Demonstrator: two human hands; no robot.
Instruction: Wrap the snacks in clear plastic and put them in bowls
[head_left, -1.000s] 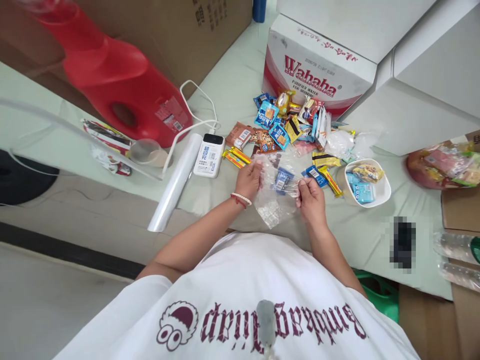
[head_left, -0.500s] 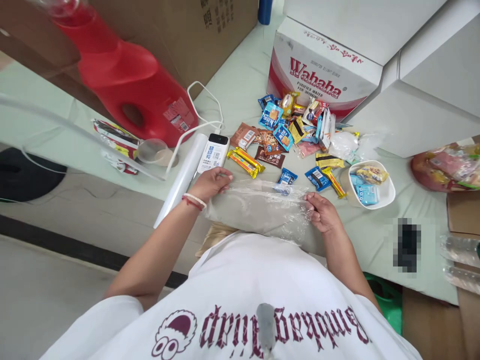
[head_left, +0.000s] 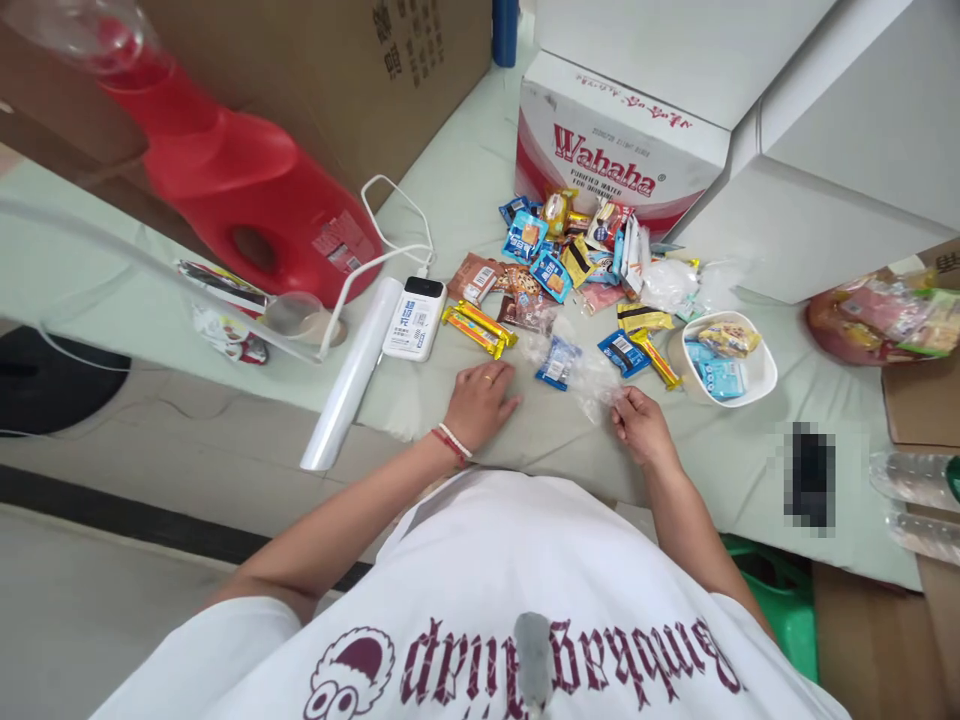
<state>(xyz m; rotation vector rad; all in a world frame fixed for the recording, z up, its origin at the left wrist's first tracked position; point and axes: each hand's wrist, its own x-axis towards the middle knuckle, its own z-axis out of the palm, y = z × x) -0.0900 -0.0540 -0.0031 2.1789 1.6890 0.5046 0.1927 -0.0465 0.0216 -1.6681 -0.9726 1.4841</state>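
My right hand (head_left: 643, 428) pinches the lower right edge of a crumpled clear plastic bag (head_left: 592, 380). The bag lies over the table, partly across a blue snack packet (head_left: 557, 363). Over to the left, my left hand (head_left: 480, 408) is by the table's near edge, empty, with its fingers apart and thumb toward the bag. Two yellow-wrapped bars (head_left: 480, 330) lie just beyond it. A pile of wrapped snacks (head_left: 551, 270) in blue, brown and yellow spreads behind the bag. Beyond my right hand, a white square tub (head_left: 763, 375) holds several packets.
To the left are a white power bank (head_left: 415, 322) with a cable, a whitish plastic roll (head_left: 352, 385) and a big red jug (head_left: 262, 200). A Wahaha carton (head_left: 615, 150) stands behind the snacks. A bowl of packets (head_left: 885, 315) sits at the right.
The bag, stretched between both hands before, now hangs from my right hand only and is bunched on the table. My left hand has let go and moved right and nearer me.
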